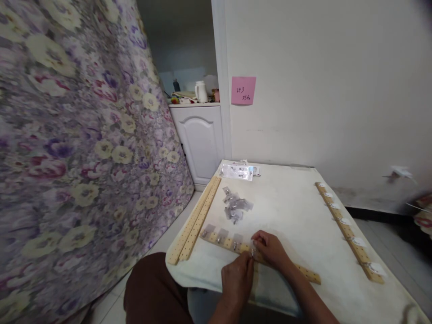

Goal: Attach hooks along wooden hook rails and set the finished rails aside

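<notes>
A wooden strip with rows of holes [228, 243] lies across the near part of the table. Three small shiny metal pieces, each with a clear plastic sheet or bag [238, 237], sit along its left half. Farther along the strip, a fourth small metal piece [252, 253] is pinched between the fingertips of my left hand [237, 275]. Closed over the same spot from the right, my right hand [270, 247] holds the clear plastic beside that piece. My fingers cover part of the strip, and the piece's exact kind is too small to make out.
Small clear packets [236, 204] lie piled beyond the strip. Two bare holed strips [199, 220] run along the left edge. Another strip with white round pieces [349, 234] lies at right. Flat clear packaging [236, 171] rests at the back, near the wall.
</notes>
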{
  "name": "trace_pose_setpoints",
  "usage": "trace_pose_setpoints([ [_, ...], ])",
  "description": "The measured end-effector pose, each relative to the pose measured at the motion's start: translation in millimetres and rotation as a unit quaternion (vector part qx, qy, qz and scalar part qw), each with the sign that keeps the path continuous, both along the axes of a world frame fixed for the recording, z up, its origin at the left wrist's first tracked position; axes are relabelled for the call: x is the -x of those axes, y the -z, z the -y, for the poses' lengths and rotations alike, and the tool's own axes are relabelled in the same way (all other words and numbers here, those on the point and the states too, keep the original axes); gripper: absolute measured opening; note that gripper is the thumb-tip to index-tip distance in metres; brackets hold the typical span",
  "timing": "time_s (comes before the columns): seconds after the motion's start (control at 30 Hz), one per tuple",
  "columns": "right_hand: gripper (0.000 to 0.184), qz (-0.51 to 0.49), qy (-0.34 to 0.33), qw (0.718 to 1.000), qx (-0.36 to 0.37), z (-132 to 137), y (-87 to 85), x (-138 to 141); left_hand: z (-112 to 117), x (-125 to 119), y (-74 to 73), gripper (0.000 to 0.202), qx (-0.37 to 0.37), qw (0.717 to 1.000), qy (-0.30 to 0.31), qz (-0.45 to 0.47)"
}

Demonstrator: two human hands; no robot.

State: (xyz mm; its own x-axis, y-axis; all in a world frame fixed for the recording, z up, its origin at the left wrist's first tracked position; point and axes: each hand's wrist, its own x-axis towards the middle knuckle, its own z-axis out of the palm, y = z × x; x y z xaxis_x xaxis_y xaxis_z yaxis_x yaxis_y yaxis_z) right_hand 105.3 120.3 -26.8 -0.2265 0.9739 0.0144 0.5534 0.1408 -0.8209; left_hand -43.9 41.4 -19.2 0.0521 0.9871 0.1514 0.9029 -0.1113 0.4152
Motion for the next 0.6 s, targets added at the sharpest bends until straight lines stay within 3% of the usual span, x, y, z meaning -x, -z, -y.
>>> trace_pose_setpoints([
  [0.17, 0.018, -0.003, 0.002, 1.000, 0.002, -0.3, 0.6, 0.3, 3.3, 3.2, 4.1, 0.024, -0.022, 0.999, 0.014, 0.022],
  [0.4, 0.020, -0.008, 0.002, 1.000, 0.004, -1.7, 2.2, 1.0, 15.3, 16.4, 17.0, 0.023, -0.093, 0.990, 0.086, 0.058],
  [0.6, 0.020, -0.023, 0.002, 1.000, 0.006, -0.7, -1.2, 1.2, 17.4, 21.0, 29.6, 0.042, -0.128, 0.984, 0.116, 0.042],
])
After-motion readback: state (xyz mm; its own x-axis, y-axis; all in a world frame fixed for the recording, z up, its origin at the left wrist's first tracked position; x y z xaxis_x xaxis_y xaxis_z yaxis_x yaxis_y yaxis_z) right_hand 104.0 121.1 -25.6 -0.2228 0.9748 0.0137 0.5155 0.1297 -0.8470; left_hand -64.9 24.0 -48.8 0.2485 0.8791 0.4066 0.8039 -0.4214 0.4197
